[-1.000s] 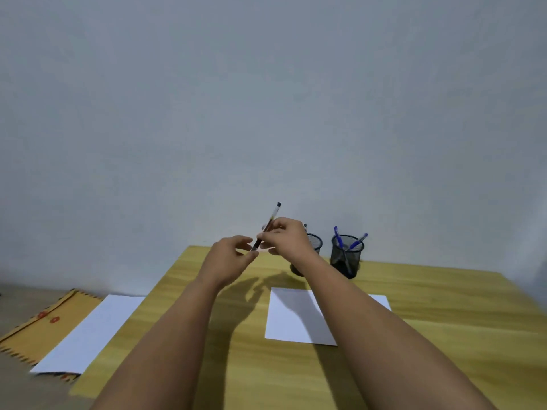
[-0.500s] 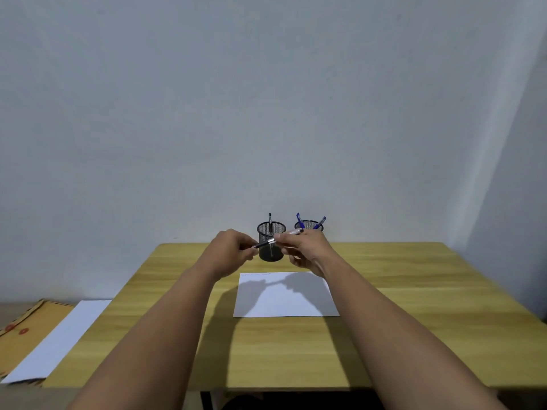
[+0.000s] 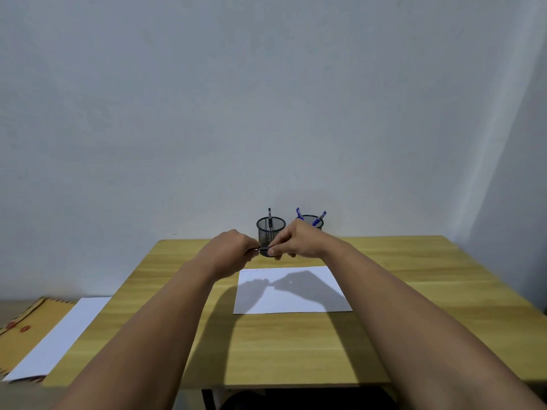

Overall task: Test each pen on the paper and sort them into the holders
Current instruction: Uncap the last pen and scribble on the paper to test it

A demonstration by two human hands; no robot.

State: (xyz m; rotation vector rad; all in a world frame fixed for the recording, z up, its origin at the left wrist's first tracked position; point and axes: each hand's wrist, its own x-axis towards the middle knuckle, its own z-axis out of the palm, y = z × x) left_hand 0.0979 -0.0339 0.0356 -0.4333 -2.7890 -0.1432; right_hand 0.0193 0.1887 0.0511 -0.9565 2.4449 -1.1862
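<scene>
- A dark pen (image 3: pixel 262 248) sits at the middle of the frame, held level in the air between the two hands, above the far part of the table (image 3: pixel 284 344); only a short stretch of it shows between the fingers.
- The left hand (image 3: pixel 229 247) has its grip clamped on the pen's left end, fingers curled round it.
- The right hand (image 3: pixel 296 242) pinches the pen's right end, grip closed on it with thumb and fingertips; the two hands almost meet.
- Just below the hands, a white sheet of paper (image 3: pixel 291 291) lies flat on the table, with faint scribbles near its upper left corner and the hands' shadow across it.
- Behind the hands, at the table's far edge, stands a black mesh holder (image 3: pixel 270 229) with one dark pen (image 3: pixel 269 216) upright in it.
- To its right, partly behind the right hand, a second mesh holder (image 3: pixel 312 221) carries blue pens (image 3: pixel 320 218) leaning outward.
- At the lower left of the frame, off the table, lie another white sheet (image 3: pixel 59 338) and a yellow-brown envelope (image 3: pixel 26 324) with red buttons.
- A plain pale wall (image 3: pixel 266 99) fills the upper frame.
</scene>
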